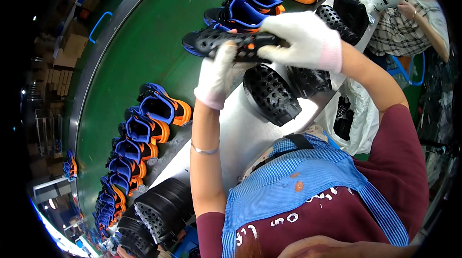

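Note:
Between my two white-gloved hands is a black perforated shoe-shaped insert (244, 42), held up over the belt and slightly blurred, with a small orange spot showing in it. My left hand (217, 72) is closed around its near side, thumb on top. From the right, my right hand (303, 39) grips the heel end with fingers and thumb. Just behind the insert stands a black, blue and orange sports shoe (190, 44), partly covered by it. Below my hands, two more black perforated inserts (272, 94) lie on the metal ledge (231, 135).
Sports shoes (130, 149) line the green belt (125, 51) at left, with another row (243, 15) at the far side. Large black perforated pieces (163, 207) lie at lower left. A white bag (363, 113) hangs at right. A co-worker (423, 22) is at upper right.

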Demonstrator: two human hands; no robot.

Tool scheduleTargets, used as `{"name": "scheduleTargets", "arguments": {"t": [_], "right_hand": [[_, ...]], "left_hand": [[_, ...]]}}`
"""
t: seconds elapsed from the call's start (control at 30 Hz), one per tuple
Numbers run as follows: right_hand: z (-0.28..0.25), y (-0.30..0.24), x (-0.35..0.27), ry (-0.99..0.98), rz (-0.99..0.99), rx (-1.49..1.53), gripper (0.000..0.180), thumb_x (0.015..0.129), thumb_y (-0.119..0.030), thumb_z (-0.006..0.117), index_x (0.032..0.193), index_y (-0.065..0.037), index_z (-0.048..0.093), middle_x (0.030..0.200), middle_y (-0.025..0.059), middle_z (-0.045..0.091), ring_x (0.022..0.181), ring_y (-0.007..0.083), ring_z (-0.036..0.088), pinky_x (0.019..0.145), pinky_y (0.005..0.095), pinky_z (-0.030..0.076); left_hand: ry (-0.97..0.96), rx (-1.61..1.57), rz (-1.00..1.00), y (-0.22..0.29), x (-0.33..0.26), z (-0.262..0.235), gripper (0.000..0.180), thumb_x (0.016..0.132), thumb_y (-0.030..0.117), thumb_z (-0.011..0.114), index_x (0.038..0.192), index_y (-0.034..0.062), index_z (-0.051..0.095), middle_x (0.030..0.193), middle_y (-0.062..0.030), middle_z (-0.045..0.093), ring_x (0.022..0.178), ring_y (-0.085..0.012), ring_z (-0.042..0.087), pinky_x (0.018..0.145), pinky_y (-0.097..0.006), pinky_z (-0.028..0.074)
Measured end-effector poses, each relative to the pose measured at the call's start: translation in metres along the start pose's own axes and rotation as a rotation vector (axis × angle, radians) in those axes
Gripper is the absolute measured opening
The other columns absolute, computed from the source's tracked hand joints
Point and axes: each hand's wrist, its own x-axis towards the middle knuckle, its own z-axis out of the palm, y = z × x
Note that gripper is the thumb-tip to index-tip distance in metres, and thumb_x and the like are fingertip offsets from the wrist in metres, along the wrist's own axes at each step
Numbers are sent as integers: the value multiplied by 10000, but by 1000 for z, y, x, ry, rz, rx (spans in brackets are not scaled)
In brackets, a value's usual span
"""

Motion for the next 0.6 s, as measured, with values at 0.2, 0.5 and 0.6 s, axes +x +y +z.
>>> {"name": "scheduleTargets", "arguments": {"t": [0.2, 0.5, 0.6], "right_hand": [[6, 45, 12, -3, 23, -181, 326, 820, -343, 651, 816, -17, 643, 622, 169, 595, 613, 330, 639, 576, 402, 507], [54, 41, 70, -340, -50, -24, 352, 788, -330, 622, 752, 19, 649, 621, 192, 587, 569, 318, 605, 564, 383, 491], [64, 26, 92, -447, -26, -86, 369, 775, -344, 611, 763, 21, 669, 660, 215, 614, 623, 349, 630, 609, 399, 513]], "left_hand": [[111, 1255, 111, -44, 32, -37, 679, 852, 414, 659, 1292, -74, 488, 1256, -259, 553, 1032, -331, 631, 934, -364, 486], [360, 1506, 315, -62, -9, -74, 210, 859, 212, 604, 1047, 140, 663, 988, -89, 624, 895, -325, 626, 768, -415, 516], [388, 1493, 353, -68, -17, -78, 208, 860, 218, 604, 1037, 130, 668, 982, -76, 632, 890, -317, 631, 761, -414, 518]]}}
